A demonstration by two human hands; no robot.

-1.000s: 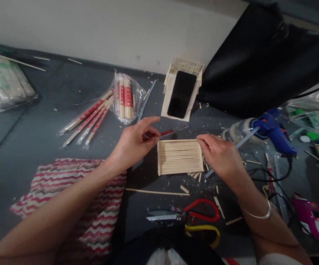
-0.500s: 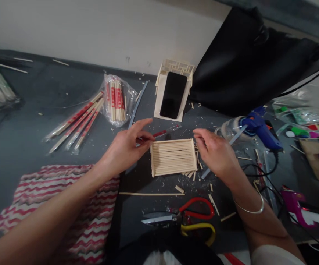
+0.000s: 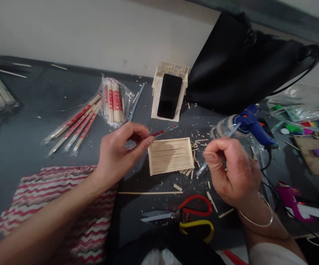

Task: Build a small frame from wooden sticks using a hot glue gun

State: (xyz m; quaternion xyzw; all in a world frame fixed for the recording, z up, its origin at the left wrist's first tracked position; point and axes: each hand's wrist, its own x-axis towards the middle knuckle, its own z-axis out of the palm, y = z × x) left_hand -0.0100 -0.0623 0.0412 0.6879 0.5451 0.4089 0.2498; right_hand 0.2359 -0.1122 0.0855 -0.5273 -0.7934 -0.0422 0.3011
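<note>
A small rectangular tray of light wooden sticks (image 3: 170,157), with a raised rim, lies flat on the dark table. At its upper left corner is my left hand (image 3: 123,149), thumb and forefinger brought together; what they pinch, if anything, is too small to see. Just behind those fingertips lies a red item in a clear sleeve (image 3: 161,132). My right hand (image 3: 232,171) hovers to the right of the tray, apart from it, its thumb and forefinger pinched and the other fingers curled. Anything between them cannot be made out. Short stick offcuts (image 3: 188,171) lie by the tray's right side.
Scissors with red and yellow handles (image 3: 195,202) lie in front, near a long thin stick (image 3: 150,193). A blue glue gun (image 3: 255,127) rests on a clear jar at right. Behind stand a phone (image 3: 169,96) and a black bag (image 3: 239,70). Wrapped chopsticks (image 3: 75,125) lie left.
My right hand has drawn away from the tray, rightward and toward me, and its fingers have closed into a pinch. My left hand has turned slightly and stays at the tray's corner.
</note>
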